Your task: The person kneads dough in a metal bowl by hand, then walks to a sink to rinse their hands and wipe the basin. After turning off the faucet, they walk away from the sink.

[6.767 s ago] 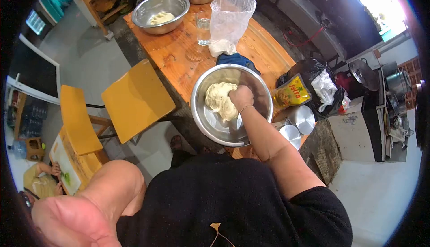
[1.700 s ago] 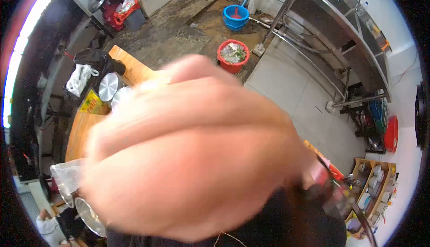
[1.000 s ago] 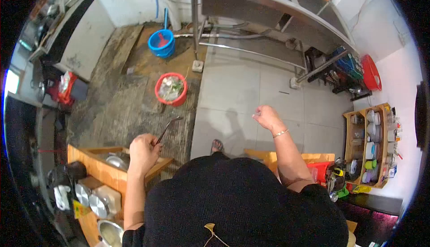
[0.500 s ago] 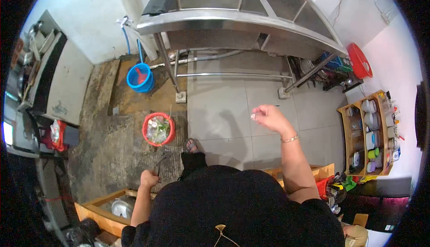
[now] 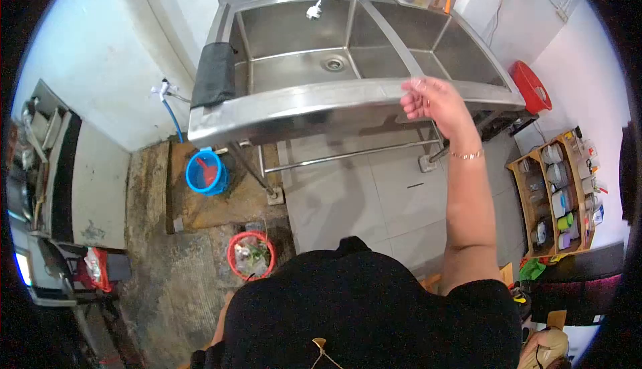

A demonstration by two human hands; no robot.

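Note:
My right hand is raised in front of the stainless steel sink, over its front edge near the divider. Its fingers are curled in; a small pale patch shows at the thumb and fingertip, too small to name. A gold bracelet circles the wrist. Only part of my left forearm shows at the lower left; my chest hides that hand. A short dark tip pokes out by the red basket, which holds plastic and green scraps.
A tap with a flexible spout hangs over the left basin. A dark cloth drapes over the sink's left side. On the floor stand a blue bucket and, at the right, a wooden dish shelf. A red tub leans by the wall.
My right hand has moved up from above the floor tiles to the sink edge. The view has shifted toward the sink, and my left hand with its dark thin tool has gone behind my body.

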